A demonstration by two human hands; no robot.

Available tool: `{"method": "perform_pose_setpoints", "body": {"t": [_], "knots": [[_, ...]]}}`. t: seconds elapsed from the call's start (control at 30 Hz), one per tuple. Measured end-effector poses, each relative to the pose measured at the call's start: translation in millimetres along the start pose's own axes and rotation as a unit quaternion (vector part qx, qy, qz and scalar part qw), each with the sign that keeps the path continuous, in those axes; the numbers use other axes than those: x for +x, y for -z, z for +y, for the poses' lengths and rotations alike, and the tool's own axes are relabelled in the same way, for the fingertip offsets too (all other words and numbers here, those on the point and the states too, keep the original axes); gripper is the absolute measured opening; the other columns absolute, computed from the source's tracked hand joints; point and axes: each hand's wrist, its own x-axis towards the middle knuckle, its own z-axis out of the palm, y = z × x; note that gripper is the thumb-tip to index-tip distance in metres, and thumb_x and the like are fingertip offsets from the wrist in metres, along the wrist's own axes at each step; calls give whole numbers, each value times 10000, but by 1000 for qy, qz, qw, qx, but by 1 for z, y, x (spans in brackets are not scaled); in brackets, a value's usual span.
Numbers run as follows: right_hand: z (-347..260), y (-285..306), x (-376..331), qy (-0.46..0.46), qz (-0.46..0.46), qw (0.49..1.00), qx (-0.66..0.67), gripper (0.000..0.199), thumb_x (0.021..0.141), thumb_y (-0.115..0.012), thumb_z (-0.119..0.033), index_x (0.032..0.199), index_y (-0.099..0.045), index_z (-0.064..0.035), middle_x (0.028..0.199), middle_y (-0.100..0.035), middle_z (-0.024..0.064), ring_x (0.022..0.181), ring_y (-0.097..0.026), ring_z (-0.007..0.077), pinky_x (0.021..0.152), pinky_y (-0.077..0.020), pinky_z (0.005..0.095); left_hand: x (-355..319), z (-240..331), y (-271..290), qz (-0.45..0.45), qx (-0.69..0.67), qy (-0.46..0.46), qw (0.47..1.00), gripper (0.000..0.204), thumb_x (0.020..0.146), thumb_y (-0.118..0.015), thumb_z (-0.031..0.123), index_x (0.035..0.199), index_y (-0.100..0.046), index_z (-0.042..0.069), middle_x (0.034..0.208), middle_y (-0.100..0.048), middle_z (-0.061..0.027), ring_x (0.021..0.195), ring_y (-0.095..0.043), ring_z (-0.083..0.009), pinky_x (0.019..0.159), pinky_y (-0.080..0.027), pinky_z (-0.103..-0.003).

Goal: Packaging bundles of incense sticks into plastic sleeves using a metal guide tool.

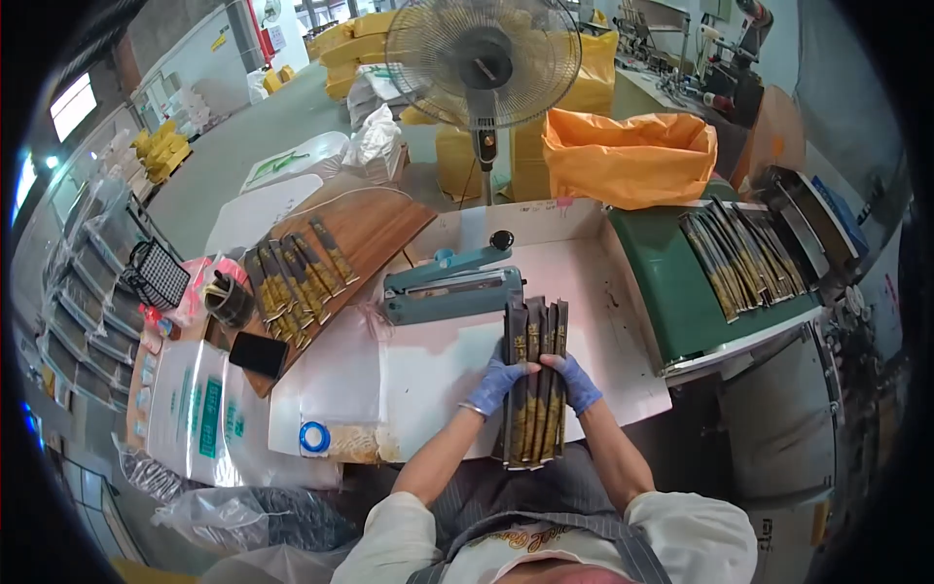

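A bundle of packets [533,404] sits between the left hand [497,383] and the right hand [576,383], over the near edge of a work surface [618,355]. Beyond the bundle and to its left, a sealer [455,302] lies on that surface; behind stands a fan [485,56], with a sack [630,164] to its right. At left, a board [387,216] bears more packets [292,279], a phone [259,354] at its near end. At right, a row of packets [743,258] lies on a conveyor belt [671,316]
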Motion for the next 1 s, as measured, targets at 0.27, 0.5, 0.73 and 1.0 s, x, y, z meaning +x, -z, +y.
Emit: {"method": "perform_pose_setpoints", "body": {"t": [0.27,0.5,0.73,1.0], "knots": [[-59,-112,-20,303,-139,927,-172,998,507,-858,-246,1321,-328,-15,1259,-471,104,1159,-456,222,997,-357,355,-43,139,2,-141,111,-308,934,1269,511,-877,286,1423,-15,96,1360,-362,-123,1270,-340,-228,1082,-211,-367],[-38,-99,-7,394,-263,842,-260,1230,500,-890,-218,1419,-81,-337,1401,-272,187,1265,-344,300,1021,-318,414,-37,80,33,-152,-30,-90,984,1470,381,-915,317,1414,112,120,1381,-301,-69,1284,-307,-206,1123,-113,-358],[-42,-100,8,421,-200,832,-299,1335,431,-910,-282,1416,-13,-198,1337,-341,178,1221,-393,313,1021,-320,431,-43,109,8,-174,-93,-123,973,1150,629,-794,357,1423,6,126,1359,-377,-43,1218,-402,-130,1110,-200,-367],[-47,-120,3,416,-213,833,-297,759,506,-868,-257,1145,-519,-39,1193,-480,150,1146,-463,274,975,-362,373,-48,103,21,-105,60,-238,964,1344,372,-922,288,1426,-115,81,1317,-412,-80,1195,-429,-207,1030,-327,-329]]}}
